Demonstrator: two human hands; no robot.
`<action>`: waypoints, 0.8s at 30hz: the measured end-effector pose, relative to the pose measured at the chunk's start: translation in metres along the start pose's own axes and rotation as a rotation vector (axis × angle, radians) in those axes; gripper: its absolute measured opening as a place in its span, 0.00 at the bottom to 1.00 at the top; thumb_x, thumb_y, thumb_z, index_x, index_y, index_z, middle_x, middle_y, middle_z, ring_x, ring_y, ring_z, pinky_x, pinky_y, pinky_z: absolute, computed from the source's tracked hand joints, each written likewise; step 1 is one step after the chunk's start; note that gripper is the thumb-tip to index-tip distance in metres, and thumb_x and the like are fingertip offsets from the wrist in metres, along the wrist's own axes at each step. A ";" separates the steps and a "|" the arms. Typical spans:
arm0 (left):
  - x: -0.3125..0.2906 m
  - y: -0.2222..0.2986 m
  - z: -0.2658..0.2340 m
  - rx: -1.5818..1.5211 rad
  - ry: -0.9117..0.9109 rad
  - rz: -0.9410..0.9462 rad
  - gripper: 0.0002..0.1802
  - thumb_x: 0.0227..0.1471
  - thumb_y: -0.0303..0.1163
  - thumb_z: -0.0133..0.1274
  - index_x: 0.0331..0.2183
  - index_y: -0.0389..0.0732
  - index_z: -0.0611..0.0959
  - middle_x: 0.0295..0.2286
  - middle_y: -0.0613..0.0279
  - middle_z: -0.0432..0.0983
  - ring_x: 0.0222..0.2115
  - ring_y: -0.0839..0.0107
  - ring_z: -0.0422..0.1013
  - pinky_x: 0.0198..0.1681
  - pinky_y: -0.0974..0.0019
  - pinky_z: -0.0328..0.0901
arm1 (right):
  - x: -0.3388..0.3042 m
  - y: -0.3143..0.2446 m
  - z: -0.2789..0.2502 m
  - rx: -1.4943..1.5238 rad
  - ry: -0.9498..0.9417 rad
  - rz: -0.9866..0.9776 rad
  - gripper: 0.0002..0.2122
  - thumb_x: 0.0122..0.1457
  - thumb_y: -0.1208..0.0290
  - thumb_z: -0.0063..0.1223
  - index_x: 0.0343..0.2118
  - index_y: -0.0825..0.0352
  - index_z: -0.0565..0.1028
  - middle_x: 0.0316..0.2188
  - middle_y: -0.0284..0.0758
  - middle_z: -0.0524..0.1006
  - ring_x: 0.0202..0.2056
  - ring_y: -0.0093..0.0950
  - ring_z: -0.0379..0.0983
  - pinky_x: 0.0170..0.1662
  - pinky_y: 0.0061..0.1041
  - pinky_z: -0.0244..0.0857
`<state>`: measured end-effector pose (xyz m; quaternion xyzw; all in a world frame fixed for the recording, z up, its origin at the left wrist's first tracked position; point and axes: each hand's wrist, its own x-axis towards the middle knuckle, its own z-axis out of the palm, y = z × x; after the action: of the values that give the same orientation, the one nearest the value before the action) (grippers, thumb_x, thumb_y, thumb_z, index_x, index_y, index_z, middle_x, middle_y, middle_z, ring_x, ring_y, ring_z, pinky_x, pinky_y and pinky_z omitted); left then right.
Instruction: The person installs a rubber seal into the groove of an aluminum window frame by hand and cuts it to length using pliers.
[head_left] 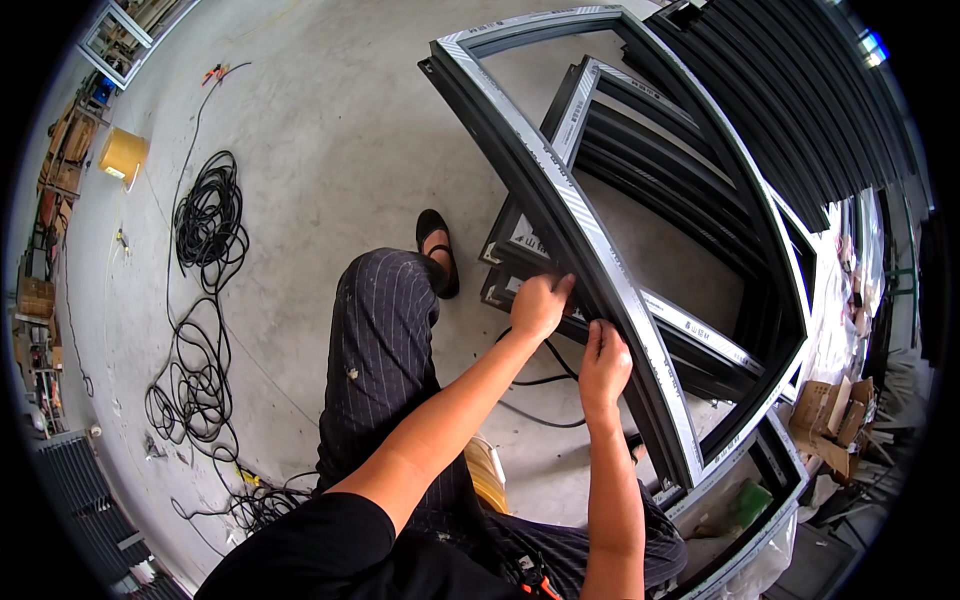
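A large dark grey window frame (590, 225), with pale printed film on its face, leans at a slant in front of me. My left hand (541, 305) is closed against the near side edge of this frame, thumb and fingertips pressed to it. Just below and to the right, my right hand (606, 368) is also closed, its fingers pinched together at the same edge. What the fingertips hold is hidden. A thin black cord or strip (548, 381) hangs in a loop below my hands; where its upper end goes, I cannot tell.
More frames (690, 325) are stacked behind, beside dark ribbed profiles (790, 90). Tangled black cable (208, 215) lies on the floor at left, near a yellow bucket (122, 155). An opened cardboard box (830, 420) stands at right. A yellow container (485, 470) is beneath me.
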<state>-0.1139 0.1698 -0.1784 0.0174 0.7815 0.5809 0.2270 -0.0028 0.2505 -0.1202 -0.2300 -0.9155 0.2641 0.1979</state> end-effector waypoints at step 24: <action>-0.015 0.016 0.001 -0.557 -0.083 -0.312 0.19 0.58 0.41 0.52 0.32 0.31 0.79 0.25 0.54 0.79 0.23 0.66 0.77 0.26 0.67 0.72 | 0.009 -0.008 0.000 -0.137 -0.095 -0.032 0.08 0.60 0.68 0.49 0.33 0.67 0.77 0.26 0.47 0.76 0.28 0.46 0.74 0.32 0.40 0.67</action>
<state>-0.1041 0.1719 -0.1586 -0.1417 0.5756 0.7294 0.3413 -0.0129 0.2494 -0.1129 -0.2157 -0.9433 0.2084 0.1424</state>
